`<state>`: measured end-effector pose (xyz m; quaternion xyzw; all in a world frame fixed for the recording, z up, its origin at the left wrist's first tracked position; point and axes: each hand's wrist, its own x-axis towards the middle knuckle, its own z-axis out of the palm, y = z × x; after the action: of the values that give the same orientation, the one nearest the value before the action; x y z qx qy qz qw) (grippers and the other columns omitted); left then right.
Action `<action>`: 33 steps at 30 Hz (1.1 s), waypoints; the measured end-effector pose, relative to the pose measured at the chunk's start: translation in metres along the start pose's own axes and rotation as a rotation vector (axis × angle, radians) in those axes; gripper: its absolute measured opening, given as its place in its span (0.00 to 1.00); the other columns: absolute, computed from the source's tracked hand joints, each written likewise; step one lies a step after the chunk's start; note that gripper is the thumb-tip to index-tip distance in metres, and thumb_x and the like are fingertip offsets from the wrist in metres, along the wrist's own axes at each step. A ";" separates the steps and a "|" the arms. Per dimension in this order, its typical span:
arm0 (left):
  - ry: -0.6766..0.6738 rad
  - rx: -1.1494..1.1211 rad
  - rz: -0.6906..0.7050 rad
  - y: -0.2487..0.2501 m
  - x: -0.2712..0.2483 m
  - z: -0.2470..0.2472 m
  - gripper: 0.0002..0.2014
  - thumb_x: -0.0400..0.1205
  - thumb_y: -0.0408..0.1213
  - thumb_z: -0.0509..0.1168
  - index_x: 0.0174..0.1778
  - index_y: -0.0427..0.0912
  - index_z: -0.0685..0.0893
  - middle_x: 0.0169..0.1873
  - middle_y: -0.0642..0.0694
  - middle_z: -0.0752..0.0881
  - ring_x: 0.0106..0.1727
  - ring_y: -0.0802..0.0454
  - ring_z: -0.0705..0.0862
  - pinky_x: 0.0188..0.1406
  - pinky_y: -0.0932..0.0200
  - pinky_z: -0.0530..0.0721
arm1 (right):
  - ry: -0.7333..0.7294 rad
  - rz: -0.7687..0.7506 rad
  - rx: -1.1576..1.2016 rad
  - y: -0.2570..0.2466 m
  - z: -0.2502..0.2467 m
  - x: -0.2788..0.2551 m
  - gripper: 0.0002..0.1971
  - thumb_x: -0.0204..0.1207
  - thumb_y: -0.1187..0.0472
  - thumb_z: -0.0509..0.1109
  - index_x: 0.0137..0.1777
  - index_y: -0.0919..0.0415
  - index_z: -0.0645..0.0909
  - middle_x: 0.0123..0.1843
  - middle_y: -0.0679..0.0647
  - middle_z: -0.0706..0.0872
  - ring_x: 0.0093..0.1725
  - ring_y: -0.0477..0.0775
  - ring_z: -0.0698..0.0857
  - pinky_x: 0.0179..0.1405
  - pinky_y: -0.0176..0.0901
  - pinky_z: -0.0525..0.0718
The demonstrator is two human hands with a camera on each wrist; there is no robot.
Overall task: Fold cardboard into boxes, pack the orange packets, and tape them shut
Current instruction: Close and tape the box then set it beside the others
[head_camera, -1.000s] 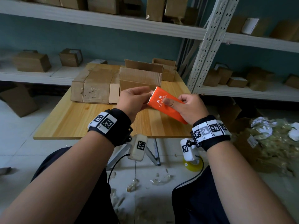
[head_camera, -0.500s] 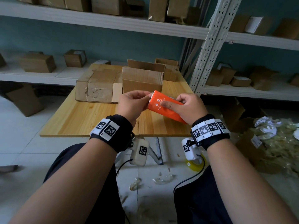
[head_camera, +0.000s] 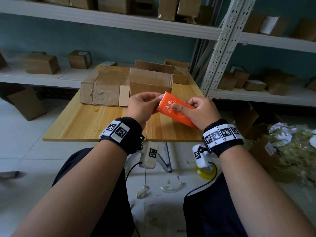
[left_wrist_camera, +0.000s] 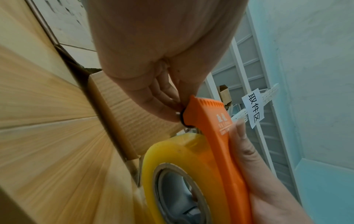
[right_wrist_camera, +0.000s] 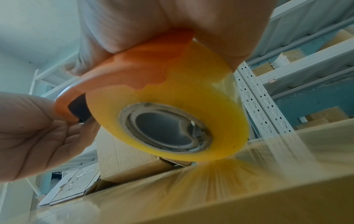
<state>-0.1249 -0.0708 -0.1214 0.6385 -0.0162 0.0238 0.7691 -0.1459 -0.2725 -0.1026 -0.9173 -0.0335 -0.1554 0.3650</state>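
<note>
An orange tape dispenser [head_camera: 181,118] with a yellowish tape roll [left_wrist_camera: 172,159] is held in the air above the near edge of the wooden table [head_camera: 95,124]. My right hand [head_camera: 189,108] grips the dispenser body, thumb on its printed top. My left hand [head_camera: 153,101] pinches at its toothed front end [left_wrist_camera: 205,104]. In the right wrist view the tape roll [right_wrist_camera: 172,106] hangs under the right palm [right_wrist_camera: 172,22]. An open cardboard box [head_camera: 150,81] stands just beyond the hands. No orange packet is visible.
A closed, taped box [head_camera: 104,88] lies left of the open one, and another open box [head_camera: 179,72] stands behind. A second tape roll [head_camera: 205,171] lies on the floor under the table. Shelves with boxes stand behind, and crumpled wrapping [head_camera: 290,151] is piled at the right.
Both hands keep their hold on the dispenser. They have drifted slightly forward toward the open box; the grip looks the same.
</note>
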 end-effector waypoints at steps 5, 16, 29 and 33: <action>-0.024 0.013 0.006 0.002 0.000 -0.002 0.04 0.87 0.36 0.73 0.50 0.41 0.92 0.42 0.44 0.95 0.44 0.51 0.94 0.52 0.54 0.95 | -0.010 -0.009 -0.010 0.000 0.000 -0.002 0.43 0.52 0.12 0.68 0.40 0.55 0.82 0.41 0.50 0.90 0.43 0.50 0.91 0.46 0.56 0.94; -0.031 -0.040 -0.017 -0.005 0.003 -0.001 0.03 0.86 0.35 0.74 0.49 0.39 0.90 0.41 0.44 0.94 0.44 0.51 0.94 0.49 0.56 0.94 | -0.012 -0.025 -0.059 0.007 -0.007 -0.001 0.43 0.50 0.10 0.69 0.39 0.52 0.81 0.39 0.48 0.90 0.40 0.50 0.91 0.44 0.57 0.93; -0.039 -0.055 -0.035 -0.001 0.000 -0.003 0.03 0.86 0.33 0.74 0.51 0.37 0.90 0.41 0.43 0.93 0.42 0.51 0.93 0.47 0.57 0.94 | -0.031 -0.043 -0.078 0.012 -0.008 -0.005 0.42 0.50 0.11 0.68 0.41 0.51 0.81 0.43 0.46 0.89 0.43 0.49 0.91 0.43 0.51 0.92; -0.019 -0.090 -0.018 0.004 0.002 -0.015 0.01 0.86 0.30 0.73 0.51 0.36 0.90 0.38 0.44 0.90 0.39 0.53 0.89 0.47 0.57 0.93 | -0.019 -0.041 -0.087 0.015 -0.010 -0.005 0.40 0.53 0.14 0.70 0.40 0.52 0.81 0.43 0.47 0.89 0.43 0.49 0.90 0.43 0.50 0.91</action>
<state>-0.1230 -0.0555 -0.1202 0.6035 -0.0189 0.0100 0.7971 -0.1506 -0.2904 -0.1070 -0.9329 -0.0488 -0.1556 0.3210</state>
